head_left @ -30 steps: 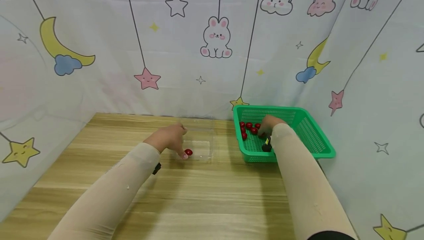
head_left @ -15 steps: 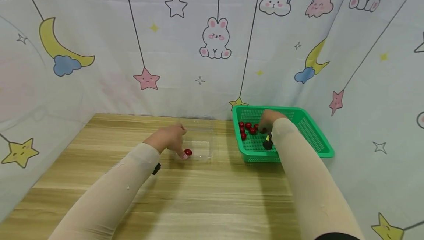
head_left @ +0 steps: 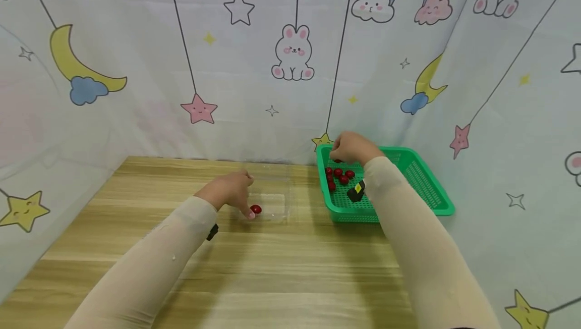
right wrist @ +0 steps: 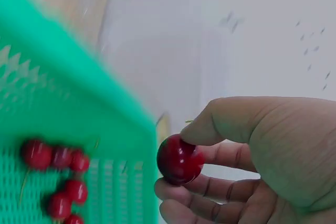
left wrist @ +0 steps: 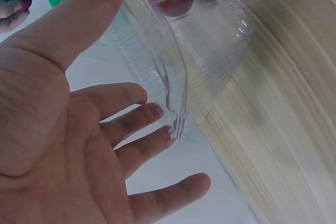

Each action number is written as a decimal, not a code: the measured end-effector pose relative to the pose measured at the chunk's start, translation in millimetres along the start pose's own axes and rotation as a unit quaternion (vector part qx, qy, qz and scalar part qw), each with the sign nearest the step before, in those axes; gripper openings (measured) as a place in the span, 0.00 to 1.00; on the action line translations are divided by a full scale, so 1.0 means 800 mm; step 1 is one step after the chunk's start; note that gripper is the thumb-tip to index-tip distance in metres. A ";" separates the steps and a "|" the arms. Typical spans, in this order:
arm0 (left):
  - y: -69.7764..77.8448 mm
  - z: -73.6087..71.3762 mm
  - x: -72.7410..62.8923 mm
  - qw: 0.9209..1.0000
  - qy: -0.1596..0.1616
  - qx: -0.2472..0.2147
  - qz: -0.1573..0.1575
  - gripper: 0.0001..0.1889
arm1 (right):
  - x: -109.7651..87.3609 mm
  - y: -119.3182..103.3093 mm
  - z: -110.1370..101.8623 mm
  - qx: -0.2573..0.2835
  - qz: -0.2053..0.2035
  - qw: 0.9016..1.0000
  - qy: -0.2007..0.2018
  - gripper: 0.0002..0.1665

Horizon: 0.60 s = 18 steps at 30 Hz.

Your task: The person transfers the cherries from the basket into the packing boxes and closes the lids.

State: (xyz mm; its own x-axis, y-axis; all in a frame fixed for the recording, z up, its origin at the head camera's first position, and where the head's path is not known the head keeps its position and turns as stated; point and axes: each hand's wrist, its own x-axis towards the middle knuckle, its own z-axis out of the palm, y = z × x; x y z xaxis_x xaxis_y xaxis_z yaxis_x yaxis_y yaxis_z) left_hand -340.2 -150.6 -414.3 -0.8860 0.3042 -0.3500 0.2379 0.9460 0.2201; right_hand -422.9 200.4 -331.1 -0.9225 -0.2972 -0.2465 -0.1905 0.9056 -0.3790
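A clear plastic clamshell box [head_left: 275, 205] lies with its lid up on the table, one red cherry [head_left: 256, 209] inside near its left front. My left hand [head_left: 227, 190] spans the box's left side; in the left wrist view the fingertips [left wrist: 157, 109] touch the clear plastic edge and the palm faces the camera. Between thumb and fingers my right hand [head_left: 354, 148] pinches a dark red cherry [right wrist: 181, 159], held up by the back left rim of the green basket [head_left: 390, 212]. Several cherries [head_left: 343, 179] with thin stems lie in that basket's left part.
The wooden table [head_left: 281, 273] meets a patterned white cloth [head_left: 254, 81] at the back and another at the right. The basket stands against the right cloth, a short gap away from the clear box.
My right hand has risen from among the cherries in the basket and moved left and back, carrying one cherry. My left hand stays at the box.
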 end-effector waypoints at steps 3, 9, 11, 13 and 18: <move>-0.001 0.000 -0.001 1.000 -0.002 0.000 0.000 0.64 | -0.005 -0.027 0.009 -0.012 -0.018 1.000 0.016 0.11; -0.001 0.000 -0.002 1.000 -0.004 0.004 0.000 0.63 | -0.012 -0.078 0.040 -0.010 -0.072 0.997 0.012 0.12; 0.000 0.000 -0.002 1.000 -0.004 0.006 0.000 0.63 | -0.012 -0.092 0.052 -0.010 -0.088 0.996 -0.002 0.11; 0.001 0.000 -0.003 1.000 -0.004 0.008 0.002 0.63 | -0.012 -0.103 0.064 -0.017 -0.105 0.994 -0.014 0.11; 0.002 -0.003 -0.005 1.000 -0.003 0.006 0.000 0.63 | -0.004 -0.125 0.103 -0.049 -0.150 0.987 -0.039 0.08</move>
State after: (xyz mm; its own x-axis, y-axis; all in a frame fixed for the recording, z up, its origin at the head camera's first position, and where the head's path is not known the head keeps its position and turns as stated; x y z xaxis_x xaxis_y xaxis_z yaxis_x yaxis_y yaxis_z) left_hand -337.5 -150.2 -410.1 -0.8835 0.3041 -0.3563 0.2415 0.9475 0.2096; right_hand -373.0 86.1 -365.8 -0.7915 -0.5752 -0.2066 -0.4860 0.7973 -0.3581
